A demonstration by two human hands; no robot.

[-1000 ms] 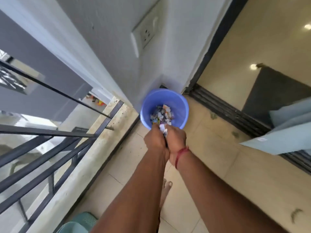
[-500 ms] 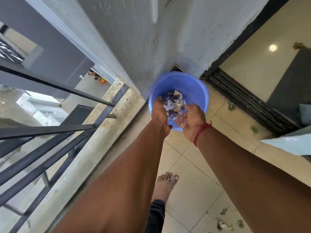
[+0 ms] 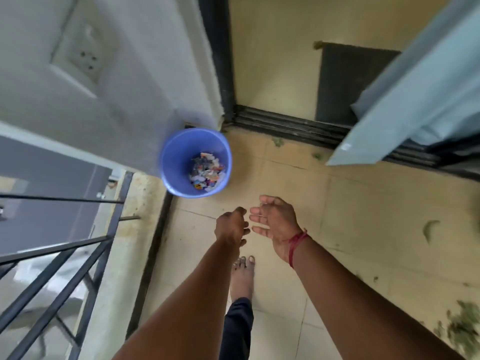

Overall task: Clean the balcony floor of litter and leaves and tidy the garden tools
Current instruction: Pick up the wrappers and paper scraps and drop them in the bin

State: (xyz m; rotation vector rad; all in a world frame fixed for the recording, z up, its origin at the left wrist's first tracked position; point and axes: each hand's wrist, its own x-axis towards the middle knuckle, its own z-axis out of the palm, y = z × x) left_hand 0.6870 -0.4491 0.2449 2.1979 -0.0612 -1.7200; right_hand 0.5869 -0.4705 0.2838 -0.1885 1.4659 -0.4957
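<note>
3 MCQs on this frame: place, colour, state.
1. Where is the blue bucket? A) on the doormat B) in the corner by the wall C) on the railing ledge
2. Thread on the right wrist? A) red B) green C) white
3. The left hand and right hand? A) both hold litter B) left grips the bucket C) both open, empty
Key: 1B: it stands at the wall's foot. 2A: red band across the wrist. 3C: neither holds anything; the litter lies in the bucket.

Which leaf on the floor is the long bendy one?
The single curved leaf lying alone near the picture's right edge. The scraps by the door track are small and stubby; the bottom-right leaves lie heaped.
</note>
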